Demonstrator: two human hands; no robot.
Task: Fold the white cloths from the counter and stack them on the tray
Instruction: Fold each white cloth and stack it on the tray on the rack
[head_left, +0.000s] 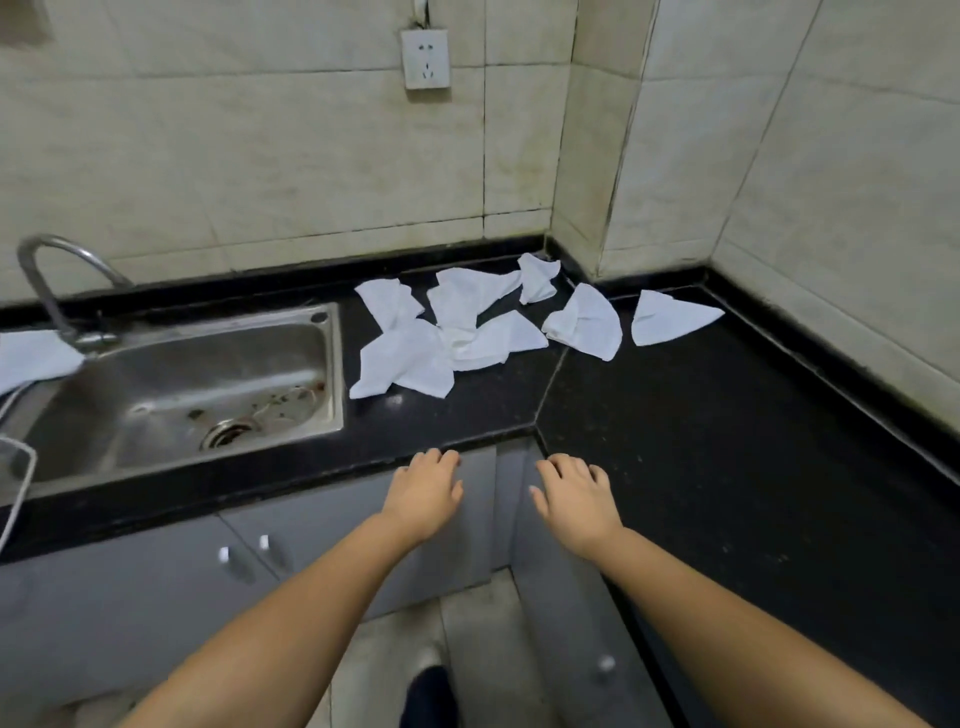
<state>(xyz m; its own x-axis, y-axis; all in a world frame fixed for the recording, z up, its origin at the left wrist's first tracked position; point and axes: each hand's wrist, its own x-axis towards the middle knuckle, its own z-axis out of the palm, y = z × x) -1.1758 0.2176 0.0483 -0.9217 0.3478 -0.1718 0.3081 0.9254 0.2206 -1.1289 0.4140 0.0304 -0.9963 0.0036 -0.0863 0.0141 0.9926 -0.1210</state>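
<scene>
White cloths (467, 322) are scattered on the black counter (701, 415) beside the sink (176, 384). Left hand (426, 493) and right hand (574, 499) are held relaxed, empty. Light, limp fabric is probably best pinched at corners.

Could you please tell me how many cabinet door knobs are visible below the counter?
3: two small silver cabinet knobs side by side under the sink, one on the right-hand cabinet. Arms may hide others.

White cloths (467, 322) lie crumpled and overlapping near the counter's (727, 415) back corner. One folded cloth (670, 318) lies apart, rightmost.
</scene>
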